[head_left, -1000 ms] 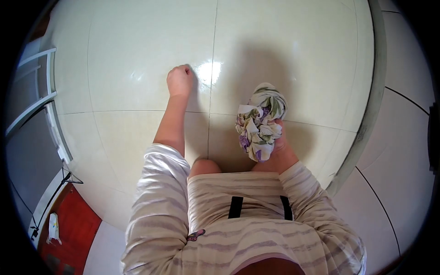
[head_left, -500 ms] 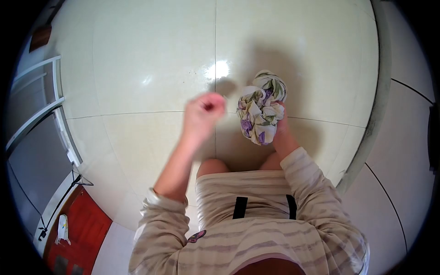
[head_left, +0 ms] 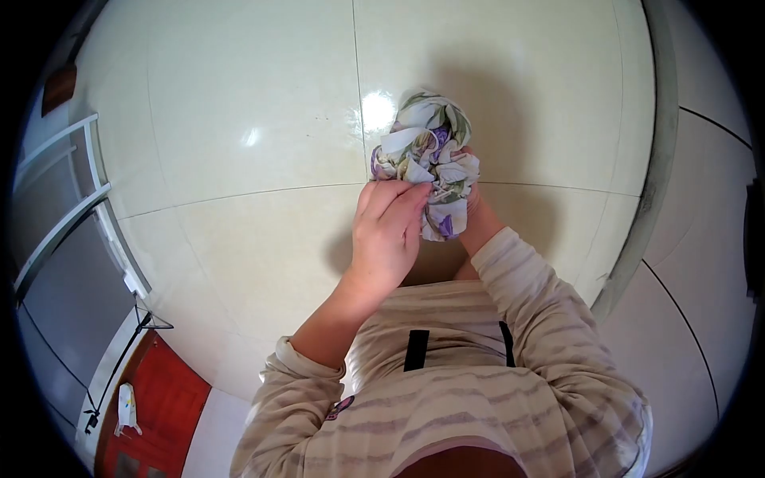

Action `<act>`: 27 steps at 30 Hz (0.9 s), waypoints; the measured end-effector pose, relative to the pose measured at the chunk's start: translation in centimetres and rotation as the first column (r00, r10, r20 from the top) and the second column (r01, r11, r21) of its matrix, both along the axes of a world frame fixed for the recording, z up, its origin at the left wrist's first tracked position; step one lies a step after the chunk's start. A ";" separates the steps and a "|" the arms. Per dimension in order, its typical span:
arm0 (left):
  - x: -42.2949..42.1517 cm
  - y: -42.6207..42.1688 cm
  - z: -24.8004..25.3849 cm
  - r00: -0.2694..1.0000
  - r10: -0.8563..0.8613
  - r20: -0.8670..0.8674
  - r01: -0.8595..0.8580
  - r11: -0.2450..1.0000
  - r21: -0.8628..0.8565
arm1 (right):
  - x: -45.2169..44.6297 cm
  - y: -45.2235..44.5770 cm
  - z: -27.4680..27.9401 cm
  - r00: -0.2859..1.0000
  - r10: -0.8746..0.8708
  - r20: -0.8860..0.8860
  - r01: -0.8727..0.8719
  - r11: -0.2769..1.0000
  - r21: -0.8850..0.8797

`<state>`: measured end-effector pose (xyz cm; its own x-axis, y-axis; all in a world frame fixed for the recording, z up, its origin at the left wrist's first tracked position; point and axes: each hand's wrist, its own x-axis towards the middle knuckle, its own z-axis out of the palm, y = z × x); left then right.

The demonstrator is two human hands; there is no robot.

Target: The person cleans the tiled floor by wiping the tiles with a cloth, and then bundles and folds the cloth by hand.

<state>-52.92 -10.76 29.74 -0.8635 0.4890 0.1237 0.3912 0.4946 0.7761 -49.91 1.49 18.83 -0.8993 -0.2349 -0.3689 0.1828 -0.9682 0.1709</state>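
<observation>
A bunched-up floral cloth [head_left: 434,151], white with purple flowers and green leaves, is held in front of my lap, above the floor. It is gathered into tight folds, with a rounded loop of fabric at its far end. My left hand [head_left: 388,227] is closed at the cloth's near left side, fingertips pressed together on a fold. From the right and underneath, my right hand [head_left: 473,202] grips the bundle; most of its fingers are hidden behind the fabric.
Shiny cream floor tiles [head_left: 247,263] spread below, with a grey strip [head_left: 660,159] along the right. On the left stand a white metal frame [head_left: 94,151] and a red door [head_left: 163,398] with a white item hanging on it.
My left hand has moved right and forward from beside the bundle onto it, and its fingers now pinch the cloth. The bundle has shifted slightly left and away.
</observation>
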 end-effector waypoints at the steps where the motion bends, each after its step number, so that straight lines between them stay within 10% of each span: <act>1: -0.1 0.0 0.3 1.000 -0.009 -0.016 0.009 1.000 0.002 | -0.3 -0.1 0.4 1.000 -0.004 0.000 0.004 1.000 -0.004; 19: -4.1 -4.7 -2.5 0.997 0.072 -0.011 -0.071 0.994 0.078 | -0.2 0.1 -0.8 1.000 0.016 0.012 -0.016 0.999 0.035; 27: -17.7 -15.3 -17.1 0.985 0.171 -0.011 -0.141 0.769 -0.623 | 0.8 1.4 0.0 0.999 0.002 0.051 -0.007 0.995 0.097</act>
